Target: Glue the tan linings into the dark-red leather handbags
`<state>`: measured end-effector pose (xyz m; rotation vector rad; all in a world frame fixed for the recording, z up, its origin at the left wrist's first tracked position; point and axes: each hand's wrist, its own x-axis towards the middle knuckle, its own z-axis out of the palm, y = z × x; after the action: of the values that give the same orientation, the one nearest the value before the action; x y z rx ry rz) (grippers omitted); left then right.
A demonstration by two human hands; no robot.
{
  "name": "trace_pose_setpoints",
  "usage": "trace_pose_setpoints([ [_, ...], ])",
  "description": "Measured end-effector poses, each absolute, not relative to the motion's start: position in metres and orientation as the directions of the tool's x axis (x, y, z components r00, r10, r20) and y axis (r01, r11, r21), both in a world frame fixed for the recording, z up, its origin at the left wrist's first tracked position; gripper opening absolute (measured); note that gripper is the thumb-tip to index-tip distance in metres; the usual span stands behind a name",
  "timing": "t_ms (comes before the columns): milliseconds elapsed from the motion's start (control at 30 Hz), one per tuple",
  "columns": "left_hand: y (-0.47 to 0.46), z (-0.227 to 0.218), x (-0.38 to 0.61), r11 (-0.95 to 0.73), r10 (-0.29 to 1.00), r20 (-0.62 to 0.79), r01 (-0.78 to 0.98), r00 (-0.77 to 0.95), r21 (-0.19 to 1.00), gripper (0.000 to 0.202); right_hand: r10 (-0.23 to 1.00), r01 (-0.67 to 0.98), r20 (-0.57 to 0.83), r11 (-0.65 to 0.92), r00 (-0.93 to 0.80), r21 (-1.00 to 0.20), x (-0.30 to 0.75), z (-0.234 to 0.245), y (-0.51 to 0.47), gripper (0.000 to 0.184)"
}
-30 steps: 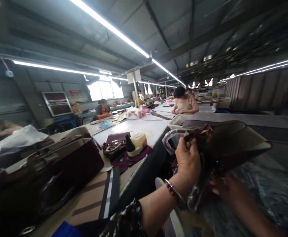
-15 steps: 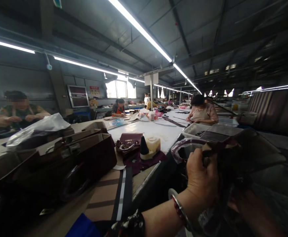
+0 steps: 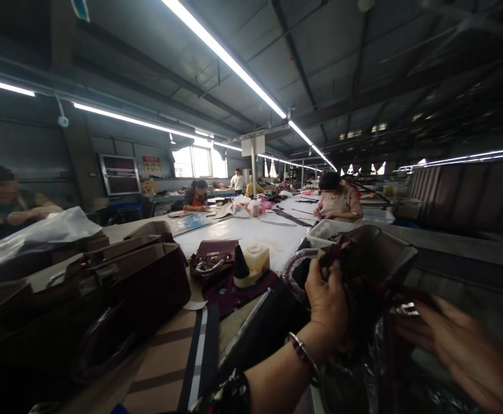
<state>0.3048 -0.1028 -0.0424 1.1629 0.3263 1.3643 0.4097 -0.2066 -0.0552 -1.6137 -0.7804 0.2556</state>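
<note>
A dark maroon handbag (image 3: pixel 366 299) is held up at the right, its pale lining (image 3: pixel 392 250) showing at the top. My left hand (image 3: pixel 327 293) is closed on the bag's upper edge, where the material is bunched. From that side loops a handle (image 3: pixel 292 270) in clear plastic wrap. My right hand (image 3: pixel 463 339), slightly blurred, is pinched on a dark strap coming off the bag's right side. At its fingertips shines a metal clasp (image 3: pixel 406 309). The bag's lower part is lost in shadow.
Several unfinished bags (image 3: pixel 148 287) stand on the left, with a plastic sheet (image 3: pixel 39 236) behind. A small maroon bag (image 3: pixel 214 256), a black cone (image 3: pixel 240 261) and a yellowish container (image 3: pixel 256 261) sit mid-table. Co-workers sit at the left, farther back, and on the right (image 3: pixel 338 201).
The view has turned slightly right. My right hand has come out of the shadow under the bag to the strap and clasp. My left hand keeps its hold on the bag's edge.
</note>
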Motion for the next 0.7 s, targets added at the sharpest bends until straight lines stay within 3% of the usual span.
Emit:
trace_pose_setpoints([
  [67,-0.103,-0.045,0.314,-0.215,0.879,0.406,-0.551,0.251,0.807,0.024,0.623,0.014,0.047,0.058,0.781,-0.998,0.409,-0.039,-0.211,0.017],
  [133,-0.105,-0.047,0.324,-0.230,0.877,0.405,-0.516,0.257,0.825,0.023,0.623,-0.153,-0.061,0.095,0.780,-0.984,0.410,-0.029,-0.217,0.014],
  [300,-0.114,-0.041,0.348,-0.317,0.833,0.461,-0.420,0.306,0.850,0.025,0.655,-0.244,-0.078,0.166,0.751,-0.956,0.430,-0.023,-0.228,0.018],
  [467,-0.112,-0.026,0.385,-0.513,0.752,0.583,-0.283,0.307,0.811,0.013,0.675,-0.321,-0.084,0.234,0.733,-0.918,0.469,-0.029,-0.236,0.016],
  [700,-0.132,-0.025,0.432,-0.679,0.631,0.711,-0.223,0.311,0.699,0.016,0.661,-0.326,0.058,0.443,0.749,-0.835,0.503,-0.045,-0.259,0.015],
])
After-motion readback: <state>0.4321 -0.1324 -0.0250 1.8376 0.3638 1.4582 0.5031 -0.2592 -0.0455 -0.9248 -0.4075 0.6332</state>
